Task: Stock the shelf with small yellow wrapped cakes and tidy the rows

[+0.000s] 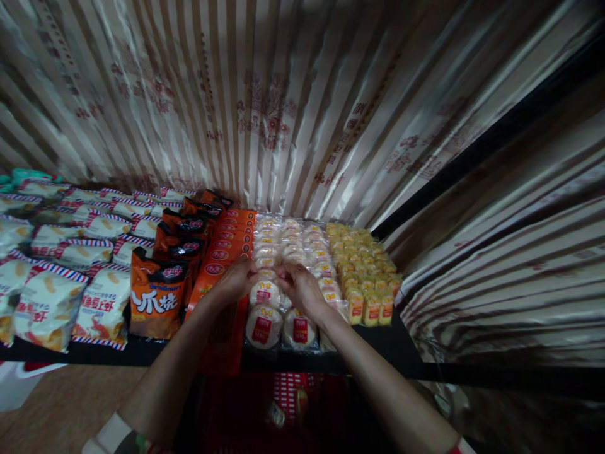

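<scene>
Rows of round white crackers in clear packets (264, 326) with red labels lie on a dark shelf (392, 343). Over the left row, my left hand (239, 277) is closed, its fingertips pinched at the edge of a cracker packet (265, 292). My right hand (299, 285) meets it from the other side, fingers also pinched together at the same row. What lies between the fingertips is mostly hidden and dim. Just left of my left hand are overlapping orange packets (220, 255). Small yellow snack packs (371, 307) stand right of the crackers.
Orange and black snack bags (157, 296) and white snack bags (101, 302) fill the shelf's left side. A striped, printed curtain (265, 113) hangs behind, crossed at right by a dark post (477, 145). Below the shelf front sits a red basket (288, 388) with a few items.
</scene>
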Available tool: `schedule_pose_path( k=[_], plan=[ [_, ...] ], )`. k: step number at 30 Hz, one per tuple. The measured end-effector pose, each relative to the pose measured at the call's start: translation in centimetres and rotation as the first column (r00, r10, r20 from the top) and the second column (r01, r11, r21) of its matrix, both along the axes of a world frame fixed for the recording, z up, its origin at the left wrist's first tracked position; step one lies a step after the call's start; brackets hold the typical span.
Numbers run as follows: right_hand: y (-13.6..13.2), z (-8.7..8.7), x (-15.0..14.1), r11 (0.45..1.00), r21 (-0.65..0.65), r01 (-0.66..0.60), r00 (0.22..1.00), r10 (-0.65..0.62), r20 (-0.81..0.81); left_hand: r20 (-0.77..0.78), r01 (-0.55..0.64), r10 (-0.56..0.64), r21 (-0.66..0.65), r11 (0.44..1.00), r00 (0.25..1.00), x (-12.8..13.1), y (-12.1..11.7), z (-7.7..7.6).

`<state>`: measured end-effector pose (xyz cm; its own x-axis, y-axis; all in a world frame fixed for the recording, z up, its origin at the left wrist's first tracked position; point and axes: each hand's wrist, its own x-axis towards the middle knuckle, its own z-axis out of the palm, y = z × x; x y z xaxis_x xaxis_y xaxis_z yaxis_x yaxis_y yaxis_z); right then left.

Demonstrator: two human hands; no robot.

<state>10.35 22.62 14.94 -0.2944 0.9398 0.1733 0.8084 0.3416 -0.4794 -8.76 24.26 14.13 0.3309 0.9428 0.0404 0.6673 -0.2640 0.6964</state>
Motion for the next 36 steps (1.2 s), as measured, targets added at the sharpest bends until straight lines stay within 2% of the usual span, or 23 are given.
schedule_pose_path(
  k=[2, 5, 7, 10, 13, 23, 30, 36],
  plan=[
    [-0.2, 0.0, 0.0, 1.0, 0.019, -0.004, 1.0, 0.004, 0.005, 0.004, -0.014, 0.014, 0.007, 1.0, 1.0, 0.0, 0.0, -0.2],
    [-1.1, 0.4, 0.2, 0.991, 0.134, -0.014, 0.999, 0.009, 0.036, -0.008, -0.035, 0.035, 0.007, 0.999, 0.999, 0.2, 0.0, -0.2],
    [-2.0, 0.8, 0.3, 0.979, 0.193, -0.063, 0.997, 0.054, 0.054, -0.026, -0.04, 0.041, 0.008, 0.999, 0.999, 0.3, -0.1, 0.0],
    [-3.4, 1.1, 0.6, 0.968, 0.16, -0.193, 0.979, 0.181, 0.089, -0.049, -0.043, 0.044, 0.025, 0.999, 0.998, 0.5, -0.3, 0.3],
    [-4.2, 1.1, 0.9, 0.965, 0.097, -0.244, 0.965, 0.231, 0.122, -0.062, -0.042, 0.044, 0.029, 0.999, 0.997, 0.6, -0.5, 0.6],
    [-4.6, 1.3, 0.8, 0.97, 0.094, -0.225, 0.956, 0.201, 0.216, -0.074, -0.043, 0.044, 0.012, 0.999, 0.996, 0.6, -0.6, 0.5],
    [-4.8, 1.2, 0.6, 0.981, 0.099, -0.166, 0.944, 0.129, 0.304, -0.098, -0.05, 0.053, 0.034, 0.998, 0.994, 0.6, -0.6, 0.2],
    [-5.3, 1.1, 0.9, 0.993, 0.005, -0.118, 0.944, 0.111, 0.31, -0.122, -0.061, 0.063, 0.021, 0.998, 0.99, 0.7, -0.5, 0.2]
  ],
)
